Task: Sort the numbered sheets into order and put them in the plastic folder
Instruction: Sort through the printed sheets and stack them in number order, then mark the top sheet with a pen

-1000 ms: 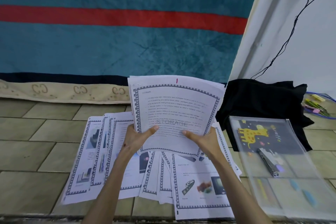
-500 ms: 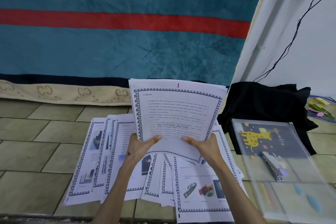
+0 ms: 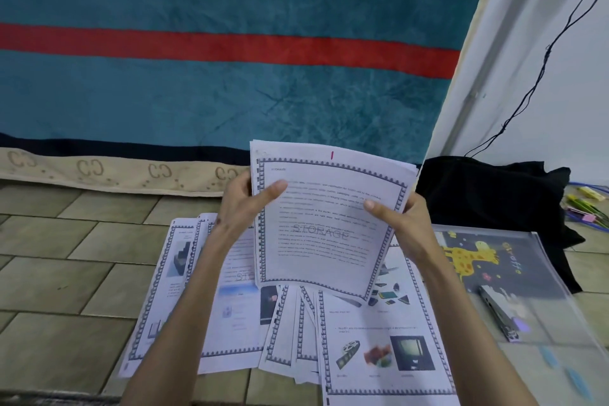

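Both hands, left (image 3: 242, 204) and right (image 3: 403, 224), pinch a small stack (image 3: 326, 217) by its side edges, page "1" on top. Many sheets (image 3: 379, 339) lie fanned on the floor. Folder (image 3: 540, 333) right, unfilled. Sorting looks partial.

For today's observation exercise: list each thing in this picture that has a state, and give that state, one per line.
Stack: held upright, sheet 1 in front.
Left hand: grips stack's left edge.
Right hand: grips stack's right edge.
Loose sheets: fanned on floor.
Folder: flat.
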Tool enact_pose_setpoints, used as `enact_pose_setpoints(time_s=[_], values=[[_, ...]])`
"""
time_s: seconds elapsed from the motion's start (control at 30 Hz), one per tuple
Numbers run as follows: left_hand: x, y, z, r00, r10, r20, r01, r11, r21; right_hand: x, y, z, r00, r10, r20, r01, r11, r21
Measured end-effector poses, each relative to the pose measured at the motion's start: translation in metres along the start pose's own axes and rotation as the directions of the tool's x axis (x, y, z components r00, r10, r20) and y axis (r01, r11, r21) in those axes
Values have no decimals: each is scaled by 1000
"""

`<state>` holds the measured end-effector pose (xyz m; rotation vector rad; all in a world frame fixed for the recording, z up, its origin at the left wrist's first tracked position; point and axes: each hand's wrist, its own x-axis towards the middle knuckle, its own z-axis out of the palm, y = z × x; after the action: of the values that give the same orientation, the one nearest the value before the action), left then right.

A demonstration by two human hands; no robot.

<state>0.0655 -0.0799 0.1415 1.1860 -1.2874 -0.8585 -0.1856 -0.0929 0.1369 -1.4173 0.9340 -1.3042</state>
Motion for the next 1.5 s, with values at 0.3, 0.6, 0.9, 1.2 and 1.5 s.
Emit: enact_pose_setpoints(time_s=[0.3, 0.6, 0.9, 1.2, 1.5], values=[[-6, -19, 13, 998, -63, -19, 63, 998, -28, -8, 16, 6, 999, 29, -39, -33, 994, -100], [-13, -29, 12, 992, -124, -17, 123, 992, -22, -13, 24, 9, 991, 101, -92, -111, 988, -106], [-23, -36, 20, 981, -191, -37, 191, 981, 6, -20, 27, 10, 976, 205, -78, -212, 974, -86], [-11, -32, 44, 918, -329, 222, 359, 926, -112, -29, 14, -28, 952, 290, -94, -294, 955, -30], [-29, -77, 94, 808, -444, 388, 456, 888, 67, -59, 57, -90, 867, 383, -320, -488, 782, -387]])
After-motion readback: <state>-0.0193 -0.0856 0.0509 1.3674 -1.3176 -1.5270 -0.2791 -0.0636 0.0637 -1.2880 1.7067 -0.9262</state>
